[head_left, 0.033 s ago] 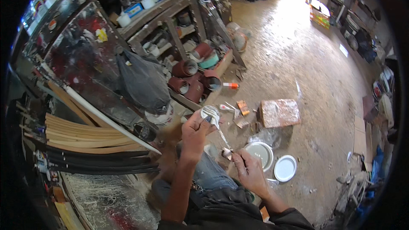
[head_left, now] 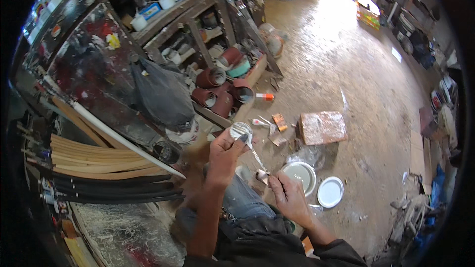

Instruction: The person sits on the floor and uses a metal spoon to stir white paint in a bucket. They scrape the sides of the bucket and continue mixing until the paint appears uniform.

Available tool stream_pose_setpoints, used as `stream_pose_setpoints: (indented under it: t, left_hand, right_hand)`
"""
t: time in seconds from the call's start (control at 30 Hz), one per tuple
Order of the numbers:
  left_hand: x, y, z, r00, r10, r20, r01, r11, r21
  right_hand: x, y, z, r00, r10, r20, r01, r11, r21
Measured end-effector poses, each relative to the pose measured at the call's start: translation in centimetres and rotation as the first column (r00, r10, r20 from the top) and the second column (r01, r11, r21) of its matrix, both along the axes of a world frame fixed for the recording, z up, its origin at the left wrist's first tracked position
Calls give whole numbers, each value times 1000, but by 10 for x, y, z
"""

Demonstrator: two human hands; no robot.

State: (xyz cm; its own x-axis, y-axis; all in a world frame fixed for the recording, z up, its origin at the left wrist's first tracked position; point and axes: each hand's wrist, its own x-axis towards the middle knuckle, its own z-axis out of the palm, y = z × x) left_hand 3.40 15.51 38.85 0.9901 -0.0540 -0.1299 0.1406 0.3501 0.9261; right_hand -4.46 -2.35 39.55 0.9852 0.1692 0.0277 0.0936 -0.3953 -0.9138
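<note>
My left hand (head_left: 223, 160) is closed around a small round container (head_left: 240, 131) with white paste in it, the thumb lying over its near rim. From its edge a thin, white-smeared stick (head_left: 257, 157) slants down toward my right hand (head_left: 292, 199). The fingers of that hand are pinched on the stick's lower end, where a pale, rounded piece (head_left: 262, 176) shows; what this piece is I cannot make out. Both hands are above my jeans-covered legs (head_left: 245, 199). Beside the right hand, a white tub (head_left: 312, 180) with pale contents stands on the floor.
A white lid (head_left: 330, 192) lies right of the tub. Farther off are a whitish-smeared block (head_left: 323, 128), an orange piece (head_left: 280, 122) and a white-and-orange tube (head_left: 265, 97). Reddish-brown sandpaper rolls (head_left: 211, 77) fill a low shelf. Bent wooden strips (head_left: 94, 156) jut in from the left.
The whole view has shifted slightly, with the surroundings a little higher and more to the left. Both hands keep their hold on the same things.
</note>
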Motion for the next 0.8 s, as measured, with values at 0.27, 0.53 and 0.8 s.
stream_pose_setpoints:
  t: [0.27, 0.53, 0.8]
  left_hand:
    - [-47, 10, -36, 984, -121, -131, 74, 947, -313]
    - [-159, 112, -141, 817, 425, -390, -564, 729, -387]
    - [-210, 156, -148, 871, 431, -235, -473, 608, -637]
  right_hand:
    - [-9, 4, -36, 938, 125, -323, 6, 926, 377]
    - [-55, 129, -125, 849, 368, -380, -256, 915, 314]
    - [-78, 177, -127, 306, 711, -633, 70, 646, 760]
